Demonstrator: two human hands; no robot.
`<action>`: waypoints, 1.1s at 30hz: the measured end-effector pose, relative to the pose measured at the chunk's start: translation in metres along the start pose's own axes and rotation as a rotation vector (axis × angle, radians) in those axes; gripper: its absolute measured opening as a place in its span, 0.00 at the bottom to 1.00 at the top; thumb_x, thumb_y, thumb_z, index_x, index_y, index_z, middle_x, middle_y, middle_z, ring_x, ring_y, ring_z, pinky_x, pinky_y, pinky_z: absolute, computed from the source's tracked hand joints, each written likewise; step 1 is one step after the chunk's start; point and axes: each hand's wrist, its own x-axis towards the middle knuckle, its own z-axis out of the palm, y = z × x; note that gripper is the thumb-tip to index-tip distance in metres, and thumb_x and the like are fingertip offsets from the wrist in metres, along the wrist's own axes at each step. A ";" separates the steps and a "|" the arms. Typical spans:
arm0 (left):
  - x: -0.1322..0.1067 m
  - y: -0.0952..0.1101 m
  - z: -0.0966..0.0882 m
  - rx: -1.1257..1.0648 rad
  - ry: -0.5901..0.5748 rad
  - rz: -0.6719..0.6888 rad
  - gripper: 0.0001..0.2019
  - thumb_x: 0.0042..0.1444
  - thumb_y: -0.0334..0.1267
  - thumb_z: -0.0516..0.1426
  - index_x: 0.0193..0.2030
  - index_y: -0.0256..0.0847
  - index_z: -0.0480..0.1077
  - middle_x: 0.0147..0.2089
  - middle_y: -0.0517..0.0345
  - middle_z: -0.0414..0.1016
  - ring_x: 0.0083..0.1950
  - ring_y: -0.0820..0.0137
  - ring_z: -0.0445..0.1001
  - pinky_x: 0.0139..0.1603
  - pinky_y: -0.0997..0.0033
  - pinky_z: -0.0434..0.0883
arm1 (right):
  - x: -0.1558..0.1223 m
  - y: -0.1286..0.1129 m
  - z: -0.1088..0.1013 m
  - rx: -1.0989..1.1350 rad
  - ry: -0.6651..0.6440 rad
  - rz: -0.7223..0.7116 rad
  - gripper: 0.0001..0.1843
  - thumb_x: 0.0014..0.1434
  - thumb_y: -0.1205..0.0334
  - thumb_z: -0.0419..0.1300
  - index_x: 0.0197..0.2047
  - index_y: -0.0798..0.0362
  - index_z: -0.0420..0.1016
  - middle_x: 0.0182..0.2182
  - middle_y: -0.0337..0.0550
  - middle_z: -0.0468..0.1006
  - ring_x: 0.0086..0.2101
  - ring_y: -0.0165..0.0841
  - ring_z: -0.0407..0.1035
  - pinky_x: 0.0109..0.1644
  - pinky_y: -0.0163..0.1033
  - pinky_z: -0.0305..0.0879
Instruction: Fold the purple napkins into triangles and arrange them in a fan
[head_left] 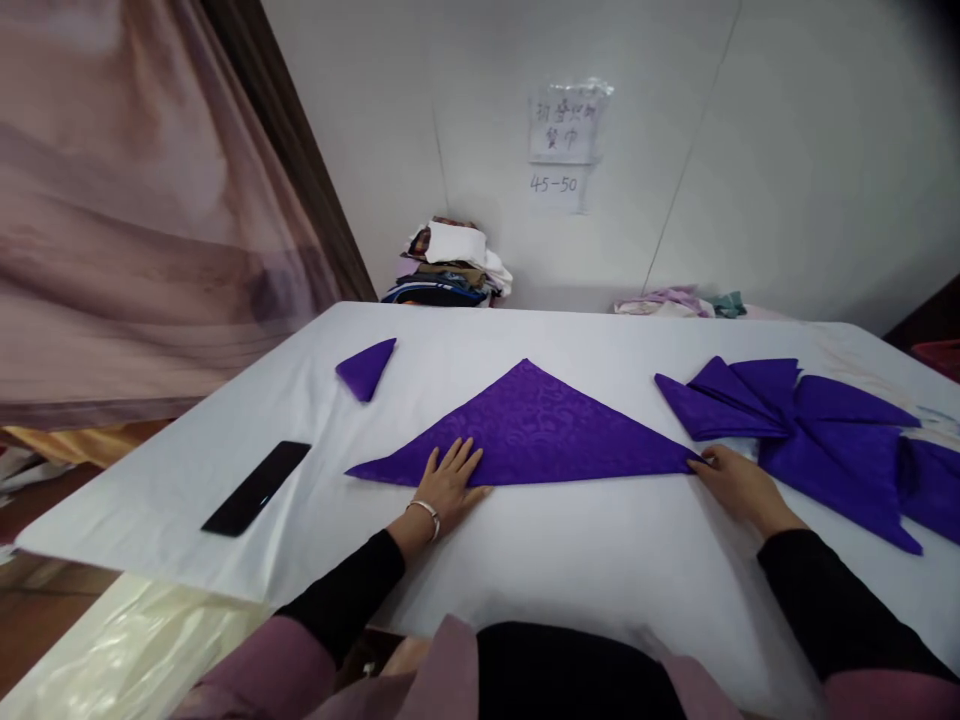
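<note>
A purple patterned napkin [532,425] lies folded into a wide triangle on the white table [570,560], its long edge toward me. My left hand [450,480] rests flat on the napkin's lower left part, fingers stretched out, a bangle at the wrist. My right hand [735,480] sits at the triangle's right tip, with its fingers pinching that corner against the cloth.
A stack of purple napkins [810,430] fans out at the right. A small folded purple piece [366,368] lies at the far left, a black phone [256,487] near the left edge. Piled cloths [450,265] stand by the wall. A curtain [135,200] hangs left.
</note>
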 end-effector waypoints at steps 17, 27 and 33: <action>-0.021 -0.014 -0.018 -0.234 0.039 -0.225 0.28 0.60 0.54 0.48 0.63 0.42 0.60 0.68 0.47 0.56 0.70 0.57 0.48 0.67 0.42 0.43 | -0.002 -0.073 -0.069 1.059 0.176 0.112 0.21 0.34 0.59 0.67 0.35 0.52 0.71 0.20 0.32 0.71 0.18 0.28 0.67 0.23 0.35 0.69; -0.007 0.036 -0.056 -0.897 0.303 -0.087 0.22 0.56 0.50 0.54 0.55 0.42 0.68 0.57 0.50 0.71 0.58 0.62 0.69 0.58 0.60 0.66 | -0.019 -0.264 -0.081 0.936 -0.058 -0.542 0.20 0.48 0.59 0.62 0.45 0.54 0.71 0.24 0.35 0.74 0.22 0.30 0.69 0.28 0.39 0.70; 0.003 0.041 -0.049 -1.416 0.457 -0.226 0.15 0.46 0.36 0.61 0.43 0.37 0.73 0.41 0.53 0.79 0.43 0.63 0.76 0.46 0.63 0.73 | -0.058 -0.352 -0.031 0.507 0.006 -0.935 0.18 0.54 0.70 0.55 0.48 0.53 0.72 0.39 0.44 0.79 0.37 0.35 0.73 0.44 0.42 0.68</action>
